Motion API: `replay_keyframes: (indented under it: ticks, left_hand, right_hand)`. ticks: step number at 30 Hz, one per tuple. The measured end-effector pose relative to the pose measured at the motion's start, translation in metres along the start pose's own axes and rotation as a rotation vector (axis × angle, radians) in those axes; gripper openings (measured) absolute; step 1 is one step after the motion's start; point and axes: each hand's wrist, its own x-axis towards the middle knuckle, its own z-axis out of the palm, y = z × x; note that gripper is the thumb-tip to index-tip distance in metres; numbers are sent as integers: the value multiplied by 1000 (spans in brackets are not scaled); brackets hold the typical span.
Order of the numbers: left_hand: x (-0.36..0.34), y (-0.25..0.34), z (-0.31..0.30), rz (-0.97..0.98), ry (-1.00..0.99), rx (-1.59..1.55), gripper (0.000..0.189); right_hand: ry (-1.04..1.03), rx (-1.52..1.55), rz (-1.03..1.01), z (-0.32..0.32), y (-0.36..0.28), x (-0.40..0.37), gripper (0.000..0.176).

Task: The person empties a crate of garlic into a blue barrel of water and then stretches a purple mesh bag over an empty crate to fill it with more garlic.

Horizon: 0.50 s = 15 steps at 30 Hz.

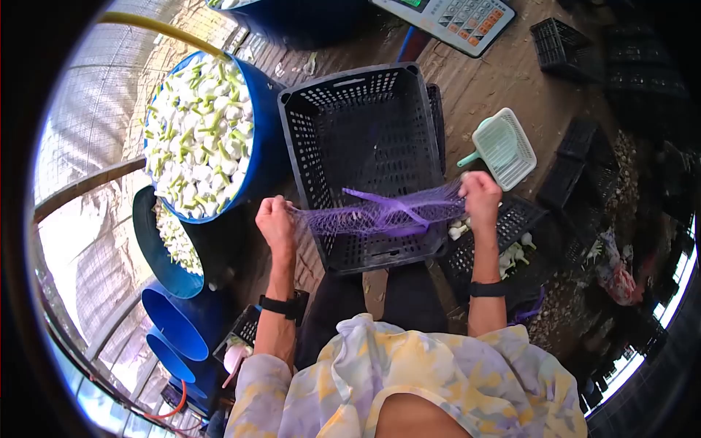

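Observation:
A purple mesh bag (343,219) is stretched sideways between my two hands, above the near part of a black plastic crate (365,139). My left hand (275,221) is closed around one end of the mesh, just outside the crate's left rim. At the other end, my right hand (480,193) grips the mesh past the crate's right side. A purple strip (387,204) lies across the middle of the netting. Through the mesh shows the perforated crate floor, where I see no contents.
On the left stands a blue barrel (257,131) full of garlic bulbs (201,131), with more blue barrels (175,321) nearer me. A pale green plastic basket with a handle (507,150) lies right. A keypad scale (460,22) is at the top; black crates (566,47) stand farther right.

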Motion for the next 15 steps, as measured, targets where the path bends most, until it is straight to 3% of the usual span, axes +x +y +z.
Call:
replay_keyframes:
  ticks: [1,3,5,8,9,11,13,15]
  left_hand:
    - [-11,19,-6,-214,-48,-188,15]
    - [1,7,-30,-458,-252,-560,13]
    - [-8,19,-31,-492,-224,-521,11]
    - [-40,43,-29,-355,-455,-273,5]
    - [-54,50,-29,-356,-596,-125,16]
    - [-86,79,-24,-179,-836,160,43]
    - [-95,107,-29,109,-675,249,62]
    - [-115,159,-6,235,-342,157,63]
  right_hand:
    - [2,254,224,-2,-15,3,9]
    - [59,609,268,-11,-22,18,9]
    - [43,719,227,-14,-41,23,12]
    - [-73,349,103,17,-73,17,8]
    - [-141,206,24,33,-84,9,10]
    - [-212,-89,-249,58,-95,0,15]
    - [-259,-154,-324,73,-100,-13,13]
    - [-293,-229,-408,87,-108,-26,12]
